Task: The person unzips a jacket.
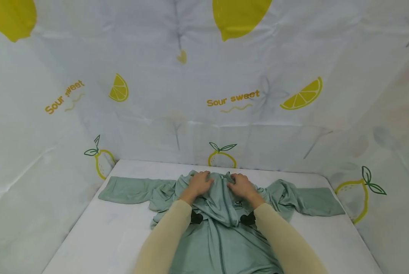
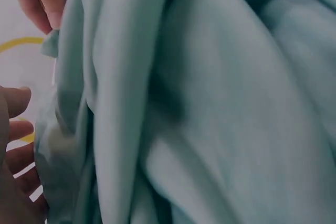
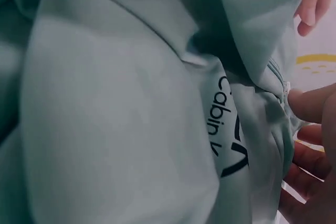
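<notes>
Head view: two cream sleeves (image 1: pixel 170 236) are seen reaching forward from the bottom edge, over the lower part of a pale green zip jacket (image 1: pixel 221 243) that is spread front-up on a white worktop (image 1: pixel 98 236). Further on, the left hand (image 1: pixel 198 183) and the right hand (image 1: pixel 241 185) are laid on the bunched collar end of the jacket, one on each side of the zipper (image 1: pixel 225 201). The fingers (image 1: pixel 204 177) of both hands are curled into the gathered cloth, so the fabric is gripped rather than merely touched. In the wrist views only folds of green cloth are shown close up, with fingertips at the frame edges and black lettering (image 3: pixel 223 129) printed beside the zip. The jacket's arms are stretched out flat to either side, the left one (image 1: pixel 129 190) smoother, the right one (image 1: pixel 314 205) crumpled near the shoulder. Behind the worktop, a white lemon-printed sheet (image 1: pixel 225 99) is hung as a backdrop on three sides.
</notes>
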The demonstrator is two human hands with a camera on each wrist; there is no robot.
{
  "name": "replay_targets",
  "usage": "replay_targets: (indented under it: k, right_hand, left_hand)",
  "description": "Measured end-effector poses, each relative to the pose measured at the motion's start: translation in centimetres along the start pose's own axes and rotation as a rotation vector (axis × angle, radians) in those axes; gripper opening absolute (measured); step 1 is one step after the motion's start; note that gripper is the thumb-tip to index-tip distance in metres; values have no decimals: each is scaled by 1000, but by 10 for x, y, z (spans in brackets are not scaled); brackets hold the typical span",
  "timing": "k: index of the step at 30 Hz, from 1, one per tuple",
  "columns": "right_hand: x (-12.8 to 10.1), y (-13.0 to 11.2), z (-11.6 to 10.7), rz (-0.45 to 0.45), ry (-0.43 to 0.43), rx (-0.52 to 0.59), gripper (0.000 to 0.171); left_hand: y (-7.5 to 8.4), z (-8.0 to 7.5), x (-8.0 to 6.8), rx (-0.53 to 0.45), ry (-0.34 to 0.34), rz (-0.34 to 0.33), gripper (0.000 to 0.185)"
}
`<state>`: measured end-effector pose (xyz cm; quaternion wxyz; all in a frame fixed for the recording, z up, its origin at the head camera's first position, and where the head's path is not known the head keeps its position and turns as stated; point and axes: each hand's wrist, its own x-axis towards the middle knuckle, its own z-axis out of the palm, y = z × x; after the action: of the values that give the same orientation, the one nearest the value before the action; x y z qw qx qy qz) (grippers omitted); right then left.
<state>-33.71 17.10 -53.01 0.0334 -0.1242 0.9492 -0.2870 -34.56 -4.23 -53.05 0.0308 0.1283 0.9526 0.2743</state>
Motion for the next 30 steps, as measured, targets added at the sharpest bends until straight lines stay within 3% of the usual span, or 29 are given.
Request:
replay_targets:
  k: [7,17,24,30]
  right_hand:
    - [-2,-2,2,3,52,1,23]
    - [-10,-9,-13,19,127,247,16]
    - [-28,-15,-27,9,163,326,17]
    - [-41,-22,-34,-6,208,350,18]
  left_hand:
    - [11,-1,0,-38,7,-8,46]
    - [27,-11,-1,-37,29,29,45]
    - [35,-23,-10,-77,17,131,30]
    - [33,-33,-25,-219,61,248,17]
